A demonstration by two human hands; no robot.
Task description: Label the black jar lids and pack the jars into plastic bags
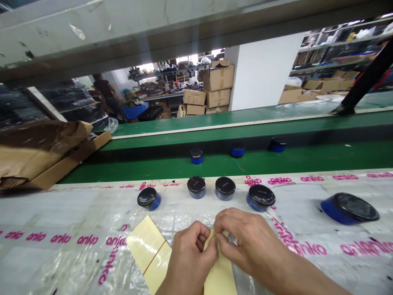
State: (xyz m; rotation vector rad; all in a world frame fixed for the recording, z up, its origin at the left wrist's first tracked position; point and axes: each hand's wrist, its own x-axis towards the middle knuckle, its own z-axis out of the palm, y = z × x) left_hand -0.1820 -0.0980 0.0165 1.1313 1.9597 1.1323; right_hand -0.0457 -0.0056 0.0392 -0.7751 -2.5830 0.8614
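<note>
My left hand point(195, 256) and right hand point(247, 235) are close together, fingertips narrowed in a pinch on the top end of a pale yellow slip point(219, 278), which lies toward the worktop's near edge; my fingers hide whether it is one layer or several. Thin and smooth as it looks, it could crease or tear if my two pinches pull unevenly, or slide out if one loosens. Just beside my left hand, a glossy yellow stack point(147, 241) lies slantwise, crossed by a thin brownish band point(155, 257); a knock from my wrist could skew it. Under everything, the worktop point(92, 217) wears wrinkled, shiny clear film and pink-lettered tape, slick enough, I'd judge, for things to skid. Toward its far edge stand squat, round blue containers point(260, 196) with glossy black tops, the nearest ones within reach of a careless knuckle; another point(350, 208) sits toward the right edge. Beyond, the flat green belt point(307, 162) carries three similar small tubs point(237, 149).
</note>
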